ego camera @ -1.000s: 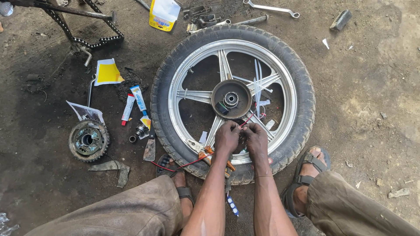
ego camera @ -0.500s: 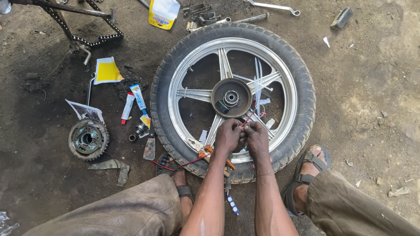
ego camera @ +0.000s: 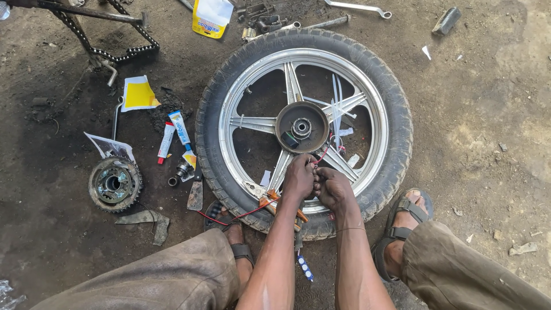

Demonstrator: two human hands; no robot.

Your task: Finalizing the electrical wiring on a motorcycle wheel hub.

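**Two hands working a red wire at the spokes of a motorcycle wheel laid flat**

The motorcycle wheel (ego camera: 304,129) lay flat on the dirt floor (ego camera: 488,132), its axle axis pointing up toward the camera. The black rubber tyre (ego camera: 402,115) carried a ribbed tread; the cast rim (ego camera: 376,120) and five spokes were of dull silver metal, meeting at a dark round hub (ego camera: 301,127).

Both hands met over the near spokes, just below the hub. The left hand (ego camera: 299,177) was clenched, fingers curled tight, and the right hand (ego camera: 333,189) was likewise closed, knuckles touching the left. A thin red wire (ego camera: 322,155) ran from between the fingers up and to the right toward the hub; which hand's grip actually pinched it could not be told. A second red strand (ego camera: 229,218) trailed across the tyre toward the person's left foot. Its long axis ran roughly diagonal, from lower left to upper right.

A tool with orange handles (ego camera: 284,205) rested on the near rim under the left forearm.

To the left of the wheel lay a toothed sprocket drum (ego camera: 113,183) of greasy metal, two small tubes (ego camera: 175,135), and a yellow card (ego camera: 139,95). Beyond the wheel were a yellow bottle (ego camera: 211,17), a long spanner (ego camera: 359,7) and a drive chain (ego camera: 115,53).
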